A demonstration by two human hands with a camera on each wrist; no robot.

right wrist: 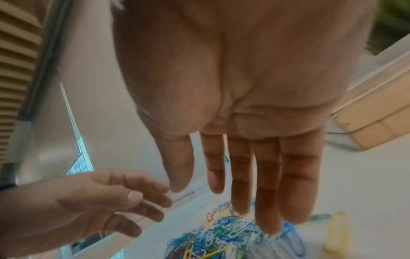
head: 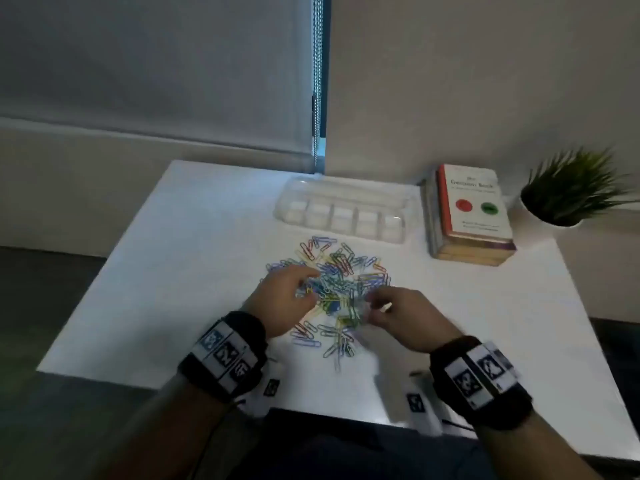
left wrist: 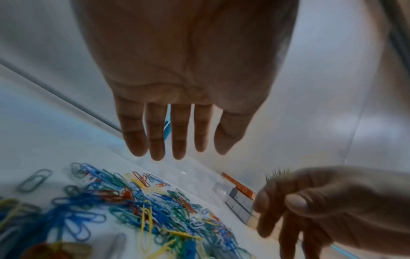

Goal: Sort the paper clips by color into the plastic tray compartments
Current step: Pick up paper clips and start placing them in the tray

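Note:
A pile of paper clips (head: 334,285) in blue, green, yellow, red and white lies on the middle of the white table (head: 166,278). Behind it, near the wall, stands the clear plastic tray (head: 346,211); its row of small compartments looks empty. My left hand (head: 294,292) hovers over the left side of the pile with fingers straight (left wrist: 177,140) and nothing in it. My right hand (head: 391,310) hovers over the right side of the pile (right wrist: 221,233); its fingers (right wrist: 241,184) point down at the clips and hold nothing.
A stack of books (head: 471,216) lies right of the tray, and a potted plant (head: 571,192) stands at the back right corner. A roller blind with a bead chain (head: 317,81) hangs behind the table. Bare table surface spreads left and right of the pile.

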